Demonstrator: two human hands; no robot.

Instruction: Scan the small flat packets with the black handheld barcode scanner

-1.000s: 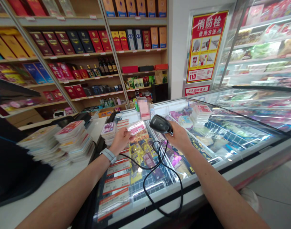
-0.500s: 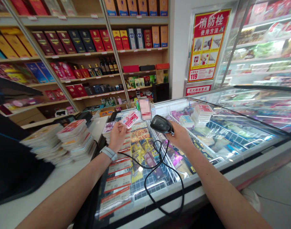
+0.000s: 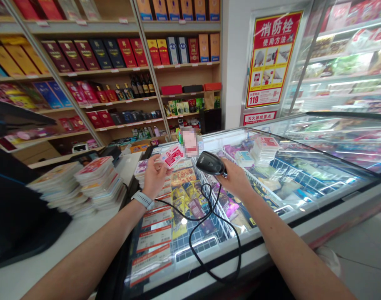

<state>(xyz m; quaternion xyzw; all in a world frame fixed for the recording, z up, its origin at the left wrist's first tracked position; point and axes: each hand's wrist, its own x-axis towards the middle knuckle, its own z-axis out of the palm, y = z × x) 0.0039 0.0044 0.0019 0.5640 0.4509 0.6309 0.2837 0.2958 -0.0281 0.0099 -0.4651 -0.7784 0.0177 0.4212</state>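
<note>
Head view took in a shop interior: tall wooden shelving [image 3: 84,73] packed with red, gold and navy boxed liquor rose ahead, a lit refrigerated display case [image 3: 337,71] stood at far right, and a red-and-yellow fire hydrant poster [image 3: 273,58] hung on the white wall between them. A long glass-topped chest freezer [image 3: 315,221] ran across the lower frame, beside a white counter [image 3: 43,266] bearing stacks of flat red-and-white packets [image 3: 98,179].

Both bare forearms reached forward and inward over the freezer's glass, the hands raised close together. The left hand [image 3: 153,177], palm turned toward the camera, wore a grey wristband [image 3: 142,200]; its fingers [image 3: 157,164] were nearly closed, pinching a flat pink-and-white packet [image 3: 171,156] by its lower edge. The right hand [image 3: 237,179] was closed firmly around a black handheld barcode scanner [image 3: 210,163], its nose angled toward the packet and just beside it. A coiled black cable [image 3: 205,221] drooped from the scanner over the glass.
</note>
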